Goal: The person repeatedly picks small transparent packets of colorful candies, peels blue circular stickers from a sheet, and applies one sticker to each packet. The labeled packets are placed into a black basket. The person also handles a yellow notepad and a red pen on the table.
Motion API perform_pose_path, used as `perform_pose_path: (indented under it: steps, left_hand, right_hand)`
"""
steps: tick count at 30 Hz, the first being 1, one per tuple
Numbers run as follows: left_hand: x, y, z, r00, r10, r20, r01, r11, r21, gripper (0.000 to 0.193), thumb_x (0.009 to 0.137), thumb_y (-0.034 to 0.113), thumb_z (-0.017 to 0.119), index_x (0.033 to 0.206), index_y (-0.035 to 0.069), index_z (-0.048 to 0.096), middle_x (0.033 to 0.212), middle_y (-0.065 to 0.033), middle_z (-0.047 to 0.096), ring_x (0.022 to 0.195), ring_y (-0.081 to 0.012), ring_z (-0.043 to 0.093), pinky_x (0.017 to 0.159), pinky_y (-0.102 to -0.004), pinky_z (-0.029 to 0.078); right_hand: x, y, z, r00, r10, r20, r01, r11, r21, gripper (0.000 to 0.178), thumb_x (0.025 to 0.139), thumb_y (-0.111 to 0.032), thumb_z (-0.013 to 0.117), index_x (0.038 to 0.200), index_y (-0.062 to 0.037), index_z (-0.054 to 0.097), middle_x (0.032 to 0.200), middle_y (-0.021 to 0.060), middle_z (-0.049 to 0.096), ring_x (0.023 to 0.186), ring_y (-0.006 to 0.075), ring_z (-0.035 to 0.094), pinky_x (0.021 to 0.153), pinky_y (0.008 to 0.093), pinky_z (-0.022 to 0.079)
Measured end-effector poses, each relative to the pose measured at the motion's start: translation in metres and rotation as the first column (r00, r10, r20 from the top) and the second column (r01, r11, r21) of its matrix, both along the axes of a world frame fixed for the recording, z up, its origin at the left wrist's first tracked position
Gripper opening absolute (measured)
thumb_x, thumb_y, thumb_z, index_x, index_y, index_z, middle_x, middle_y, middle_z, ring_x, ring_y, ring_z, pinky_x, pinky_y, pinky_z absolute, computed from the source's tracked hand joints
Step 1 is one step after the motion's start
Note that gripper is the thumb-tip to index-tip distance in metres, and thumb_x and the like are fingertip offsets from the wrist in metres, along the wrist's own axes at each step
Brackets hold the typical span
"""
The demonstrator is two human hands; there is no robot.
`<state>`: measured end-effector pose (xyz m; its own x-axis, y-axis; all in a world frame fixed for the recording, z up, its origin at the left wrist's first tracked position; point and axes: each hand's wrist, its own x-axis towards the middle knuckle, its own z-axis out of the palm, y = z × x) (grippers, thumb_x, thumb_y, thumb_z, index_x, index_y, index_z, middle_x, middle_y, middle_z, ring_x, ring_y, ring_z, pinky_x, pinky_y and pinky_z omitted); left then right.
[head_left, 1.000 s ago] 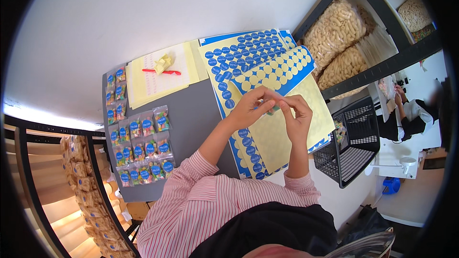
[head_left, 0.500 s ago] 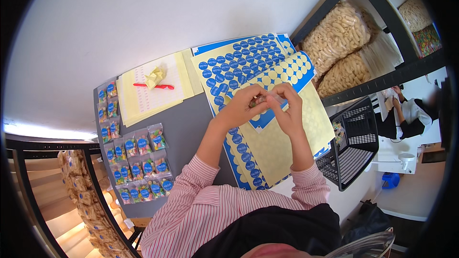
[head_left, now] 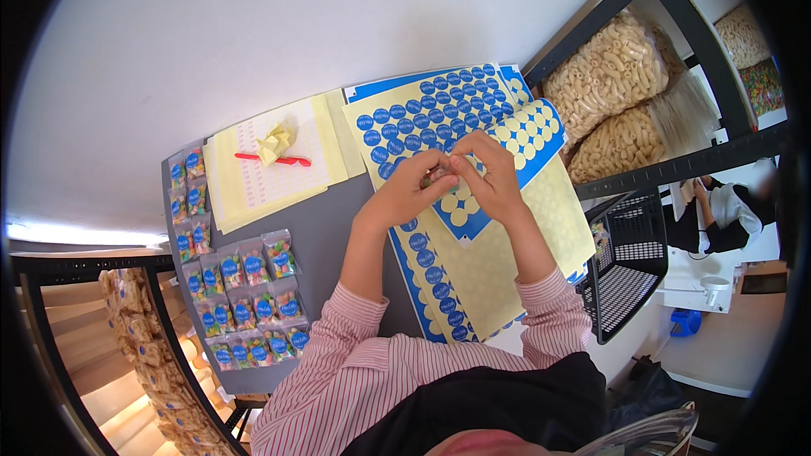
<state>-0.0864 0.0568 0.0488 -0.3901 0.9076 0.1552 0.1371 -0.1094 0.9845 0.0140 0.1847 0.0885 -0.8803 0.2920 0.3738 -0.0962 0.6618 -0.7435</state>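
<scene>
My left hand (head_left: 404, 192) is closed around a small clear packet (head_left: 436, 176) with coloured candies showing through it. My right hand (head_left: 492, 179) pinches the packet's edge, its fingertips meeting those of the left; most of the packet is hidden by the fingers. Both hands are above sheets of round blue stickers (head_left: 414, 122). One blue-edged sheet (head_left: 541, 148) is curled over beneath them, showing pale circles. To the left, several candy packets (head_left: 279, 255) with round blue stickers lie in rows on the grey table (head_left: 334, 241).
Yellow-edged paper sheets (head_left: 232, 194) carry a red pen (head_left: 291, 160) and a crumpled yellow paper (head_left: 274, 143). At right are a black basket (head_left: 638, 241) and a shelf with bags of ring-shaped snacks (head_left: 612, 72). Another person (head_left: 726, 215) works beyond; a rack with packaged snacks (head_left: 139, 329) stands lower left.
Both hands have shifted slightly up and left, and the right fingertips have closed in on the left ones. The clear plastic edge that showed between them is now mostly covered.
</scene>
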Motion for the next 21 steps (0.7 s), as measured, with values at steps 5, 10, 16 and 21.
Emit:
perform_pose_path:
  steps: [5,10,16,21]
  left_hand:
    - [-0.014,-0.004,-0.019,0.933,0.102,0.346,-0.103,0.995,-0.015,0.020,0.088,0.024,0.053,0.090,0.004,0.055,0.076,-0.0002,0.051,0.070,-0.0081,0.046,0.063,-0.0234,0.040]
    - [-0.039,-0.001,-0.074,0.496,0.151,0.855,-0.426,0.901,0.088,0.023,0.091,0.030,0.047,0.095,0.008,0.054,0.082,0.0001,0.053,0.080,-0.0123,0.051,0.074,-0.0284,0.043]
    - [-0.039,0.005,-0.077,0.296,0.198,0.935,-0.449,0.892,-0.047,0.032,0.094,0.030,0.040,0.113,0.005,0.047,0.105,-0.0066,0.052,0.103,-0.0195,0.049,0.087,-0.0357,0.040]
    - [-0.037,0.005,-0.065,0.323,0.192,0.927,-0.436,0.899,-0.034,0.043,0.096,0.029,0.032,0.130,0.002,0.033,0.127,-0.0125,0.045,0.120,-0.0234,0.041,0.097,-0.0393,0.034]
  right_hand:
    - [-0.017,0.012,-0.011,1.000,0.011,0.007,-0.011,0.999,-0.050,0.012,0.081,-0.012,0.057,0.086,-0.0023,0.059,0.080,0.0086,0.058,0.074,0.0240,0.056,0.068,0.0317,0.043]
    - [-0.055,0.075,-0.036,0.979,-0.169,0.113,0.152,0.977,0.149,0.016,0.078,-0.013,0.062,0.091,-0.0039,0.062,0.085,0.0085,0.058,0.079,0.0223,0.057,0.071,0.0312,0.045]
    - [-0.101,0.107,-0.071,0.978,-0.073,0.193,0.001,0.936,0.352,0.022,0.075,-0.016,0.066,0.094,-0.0047,0.063,0.092,0.0087,0.058,0.087,0.0241,0.057,0.075,0.0332,0.046]
    - [-0.119,0.110,-0.087,0.956,-0.125,0.265,0.017,0.927,0.375,0.030,0.073,-0.023,0.067,0.097,-0.0051,0.063,0.099,0.0097,0.057,0.095,0.0268,0.055,0.082,0.0353,0.045]
